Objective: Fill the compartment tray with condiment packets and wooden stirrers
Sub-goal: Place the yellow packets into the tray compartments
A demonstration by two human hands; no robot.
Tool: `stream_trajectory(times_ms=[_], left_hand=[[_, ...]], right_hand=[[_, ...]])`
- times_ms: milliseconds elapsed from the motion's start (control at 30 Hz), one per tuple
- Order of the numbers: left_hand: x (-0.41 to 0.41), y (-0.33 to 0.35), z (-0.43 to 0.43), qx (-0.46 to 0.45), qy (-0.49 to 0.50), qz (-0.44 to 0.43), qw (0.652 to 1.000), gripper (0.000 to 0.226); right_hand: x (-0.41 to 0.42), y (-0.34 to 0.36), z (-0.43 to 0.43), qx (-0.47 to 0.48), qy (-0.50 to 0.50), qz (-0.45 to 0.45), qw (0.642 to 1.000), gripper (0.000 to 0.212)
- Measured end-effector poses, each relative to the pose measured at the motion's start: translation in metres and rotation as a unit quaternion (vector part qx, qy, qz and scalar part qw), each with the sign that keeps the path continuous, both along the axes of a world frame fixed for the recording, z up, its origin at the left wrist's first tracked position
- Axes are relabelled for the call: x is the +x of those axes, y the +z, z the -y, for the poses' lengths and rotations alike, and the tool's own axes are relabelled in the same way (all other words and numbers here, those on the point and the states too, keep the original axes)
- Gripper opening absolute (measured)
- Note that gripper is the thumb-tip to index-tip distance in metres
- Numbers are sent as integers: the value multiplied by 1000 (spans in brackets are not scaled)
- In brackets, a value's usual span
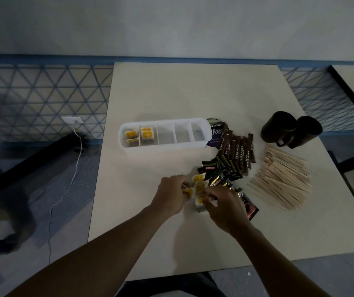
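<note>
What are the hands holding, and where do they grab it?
Both hands, left and right, pinch yellow-and-white packets by their edges.

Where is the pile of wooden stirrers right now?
In the head view, the wooden stirrers lie on the table's right side, below the two dark mugs.

One tray of five compartments, two dark mugs, two hands.

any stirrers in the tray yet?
No, the wooden stirrers all lie piled on the table right of the tray, whose only filled compartments are the two leftmost, with yellow packets.
</note>
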State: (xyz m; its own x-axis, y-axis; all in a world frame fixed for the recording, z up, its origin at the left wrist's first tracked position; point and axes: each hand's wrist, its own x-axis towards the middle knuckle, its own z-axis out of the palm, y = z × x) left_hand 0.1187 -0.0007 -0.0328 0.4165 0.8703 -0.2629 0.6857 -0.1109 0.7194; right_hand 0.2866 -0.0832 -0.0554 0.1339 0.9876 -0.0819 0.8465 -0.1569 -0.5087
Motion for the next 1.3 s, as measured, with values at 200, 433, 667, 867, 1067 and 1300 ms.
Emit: stream_trajectory(times_ms=[200, 433, 667, 867, 1067, 1300], left_hand=[[13, -4, 1, -23, 18, 5, 1000, 30], [27, -3, 5, -19, 51, -13, 998, 8], [29, -5, 4, -9, 56, -16, 998, 11], [11, 4, -4, 0, 19, -18, 1000, 15], [-19, 16, -14, -16, -5, -44, 999, 11], [-53, 44, -36, -4, 14, -54, 998, 7]], right_hand=[[9, 1, 7, -28, 5, -12, 1000, 14], [16, 2, 12, -53, -2, -26, 998, 10], [19, 0, 10, -51, -3, -39, 998, 11], [21, 8, 4, -12, 8, -67, 998, 7], [11, 16, -14, -27, 17, -100, 994, 2], [-7, 25, -50, -14, 25, -125, 992, 5]])
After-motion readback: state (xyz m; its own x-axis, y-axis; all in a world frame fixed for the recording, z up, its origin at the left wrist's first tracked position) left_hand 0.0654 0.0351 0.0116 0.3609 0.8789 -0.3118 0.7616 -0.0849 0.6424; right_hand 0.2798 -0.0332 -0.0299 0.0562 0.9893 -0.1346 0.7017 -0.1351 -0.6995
